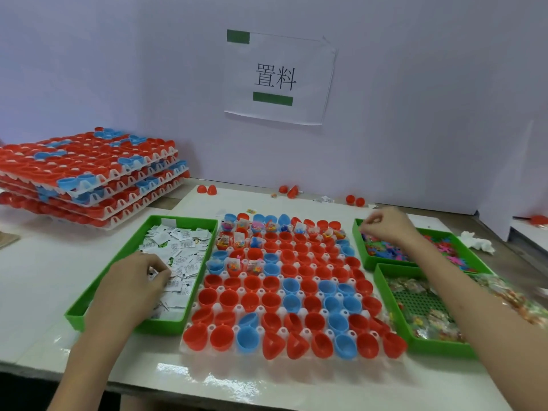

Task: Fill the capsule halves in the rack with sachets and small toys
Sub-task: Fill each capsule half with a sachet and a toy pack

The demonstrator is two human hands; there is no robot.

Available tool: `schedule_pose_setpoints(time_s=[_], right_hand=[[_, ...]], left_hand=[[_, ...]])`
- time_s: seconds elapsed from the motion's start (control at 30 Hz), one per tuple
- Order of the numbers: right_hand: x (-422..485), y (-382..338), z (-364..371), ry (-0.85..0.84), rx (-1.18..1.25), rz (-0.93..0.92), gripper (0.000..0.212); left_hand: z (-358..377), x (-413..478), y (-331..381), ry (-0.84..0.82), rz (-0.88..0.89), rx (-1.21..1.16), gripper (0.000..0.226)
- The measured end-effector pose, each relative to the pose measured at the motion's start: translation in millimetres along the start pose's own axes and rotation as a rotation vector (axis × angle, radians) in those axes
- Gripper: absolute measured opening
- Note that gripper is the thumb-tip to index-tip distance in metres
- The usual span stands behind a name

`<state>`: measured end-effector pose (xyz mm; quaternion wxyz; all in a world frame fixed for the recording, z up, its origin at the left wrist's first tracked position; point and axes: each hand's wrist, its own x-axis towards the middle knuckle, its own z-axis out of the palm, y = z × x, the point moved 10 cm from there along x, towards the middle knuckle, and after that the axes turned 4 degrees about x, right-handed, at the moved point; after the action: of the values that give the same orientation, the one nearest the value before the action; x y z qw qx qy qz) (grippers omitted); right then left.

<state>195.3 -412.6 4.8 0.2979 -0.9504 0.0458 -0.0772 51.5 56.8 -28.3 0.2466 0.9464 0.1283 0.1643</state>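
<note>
fingers (158, 264) of the left hand (133, 281), seen from the head view, curled down into the sachets (186, 256) and pinched some from the green tray (157, 326). that tray sat just left of the rack (185, 350), likely so one hand could feed sachets while the other fed toys. the right hand (385, 226) hung over the far corner of the toy tray (367, 264), fingers bunched narrow; blur hid whether they held anything. capsule halves (207, 296) stood mouth-up in the rack between the trays, far rows partly filled, near rows empty. a second tray (382, 281) of bagged toys lay beneath the right forearm.
</note>
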Motion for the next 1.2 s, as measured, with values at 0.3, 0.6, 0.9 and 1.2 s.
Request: schedule_pose_setpoints(time_s=[0.3,0.6,0.9,1.2], right_hand=[[-14,43,-7,-0.144,0.01,0.064,0.018],[-17,56,-39,0.144,0.33,0.086,0.016],[-30,51,-61,0.245,0.59,0.009,0.023],[-108,-17,-66,0.249,1.068,-0.158,0.025]], left_hand=[[-12,4,-2,0.135,0.01,-0.13,0.011],[-35,-2,-18,0.392,-0.05,-0.621,0.01],[-37,-31,49,0.266,-0.02,-1.21,0.033],[-9,-75,151,0.089,-0.075,-1.547,0.017]])
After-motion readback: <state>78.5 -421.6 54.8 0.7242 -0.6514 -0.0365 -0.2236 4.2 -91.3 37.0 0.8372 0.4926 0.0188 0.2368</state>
